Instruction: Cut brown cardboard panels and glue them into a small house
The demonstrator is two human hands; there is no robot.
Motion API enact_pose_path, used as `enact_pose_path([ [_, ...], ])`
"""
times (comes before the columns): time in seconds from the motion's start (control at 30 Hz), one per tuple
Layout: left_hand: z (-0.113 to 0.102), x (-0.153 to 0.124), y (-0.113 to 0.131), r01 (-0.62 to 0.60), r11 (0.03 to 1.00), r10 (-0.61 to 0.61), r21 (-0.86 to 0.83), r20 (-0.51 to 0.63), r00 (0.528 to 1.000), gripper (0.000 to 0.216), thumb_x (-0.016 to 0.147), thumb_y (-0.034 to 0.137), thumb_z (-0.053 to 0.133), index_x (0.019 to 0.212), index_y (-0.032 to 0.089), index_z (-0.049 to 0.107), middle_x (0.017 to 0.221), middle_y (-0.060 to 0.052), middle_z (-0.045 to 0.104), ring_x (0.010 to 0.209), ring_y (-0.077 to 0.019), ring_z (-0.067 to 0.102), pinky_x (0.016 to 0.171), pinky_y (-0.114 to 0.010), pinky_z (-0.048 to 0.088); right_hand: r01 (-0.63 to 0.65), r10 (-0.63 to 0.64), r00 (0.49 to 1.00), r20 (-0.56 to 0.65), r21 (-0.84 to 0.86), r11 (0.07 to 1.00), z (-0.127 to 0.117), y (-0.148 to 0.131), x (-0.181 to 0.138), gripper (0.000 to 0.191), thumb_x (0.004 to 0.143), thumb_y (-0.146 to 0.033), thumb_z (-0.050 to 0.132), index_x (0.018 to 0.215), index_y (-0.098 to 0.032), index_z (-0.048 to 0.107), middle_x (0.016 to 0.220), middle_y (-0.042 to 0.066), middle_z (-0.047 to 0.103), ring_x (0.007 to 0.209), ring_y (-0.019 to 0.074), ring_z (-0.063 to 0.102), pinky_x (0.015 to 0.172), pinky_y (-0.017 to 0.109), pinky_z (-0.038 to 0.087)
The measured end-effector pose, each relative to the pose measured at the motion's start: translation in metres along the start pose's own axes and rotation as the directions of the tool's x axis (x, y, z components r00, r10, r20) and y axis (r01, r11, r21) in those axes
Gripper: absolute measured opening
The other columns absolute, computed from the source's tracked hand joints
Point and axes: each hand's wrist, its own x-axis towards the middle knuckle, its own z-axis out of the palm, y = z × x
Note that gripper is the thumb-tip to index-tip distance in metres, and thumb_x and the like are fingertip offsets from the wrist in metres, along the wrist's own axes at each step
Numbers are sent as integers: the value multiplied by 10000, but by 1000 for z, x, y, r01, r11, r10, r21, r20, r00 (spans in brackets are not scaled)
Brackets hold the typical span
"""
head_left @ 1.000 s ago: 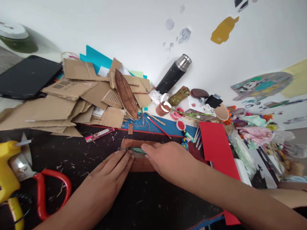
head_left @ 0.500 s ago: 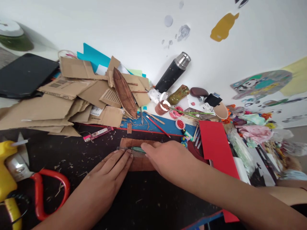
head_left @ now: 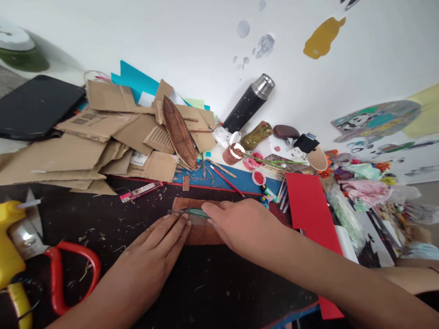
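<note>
A brown-painted strip of cardboard [head_left: 205, 236] lies flat on the dark tabletop in front of me. My left hand [head_left: 156, 253] rests on its left end, fingers stretched out and pressing down on a clear ruler [head_left: 174, 212] that is mostly covered. My right hand [head_left: 245, 227] is closed round a green-handled utility knife [head_left: 198, 212], held low along the ruler with its front end pointing left. The knife's tip is near my left fingertips; whether the blade is in the cardboard cannot be made out. A small brown scrap [head_left: 185, 183] lies beyond the strip.
Scissors with red handles [head_left: 55, 274] and a yellow glue gun [head_left: 12, 242] lie at left. Behind are cardboard pieces [head_left: 68, 148], a brown boat-shaped piece [head_left: 179, 132], a red pencil [head_left: 228, 182], open paint pots [head_left: 233, 155] and a black flask [head_left: 245, 107]. Red card [head_left: 308, 205] lies at right.
The whole view shifts very slightly. Both hands, the knife and the cardboard strip keep almost the same places.
</note>
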Motion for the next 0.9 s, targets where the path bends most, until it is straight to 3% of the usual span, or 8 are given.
enact_pose_path([
  [0.33, 0, -4, 0, 7, 1000, -6, -21, 54, 999, 619, 855, 72, 456, 1443, 75, 650, 1434, -158, 715, 1416, -295, 568, 1153, -437, 489, 0, -1, 1000, 17, 14, 1000, 2, -1, -1, 244, 1018, -149, 603, 1259, -173, 638, 991, 89, 791, 704, 202, 716, 518, 328, 291],
  [0.9, 1, -3, 0, 32, 999, -31, -40, 39, 999, 608, 839, 102, 474, 1410, 83, 681, 1424, -145, 727, 1396, -292, 580, 1150, -430, 484, 57, -57, 998, 20, 2, 998, 0, 3, 6, 253, 983, -125, 626, 1230, -173, 640, 972, 80, 792, 719, 222, 740, 506, 329, 288],
])
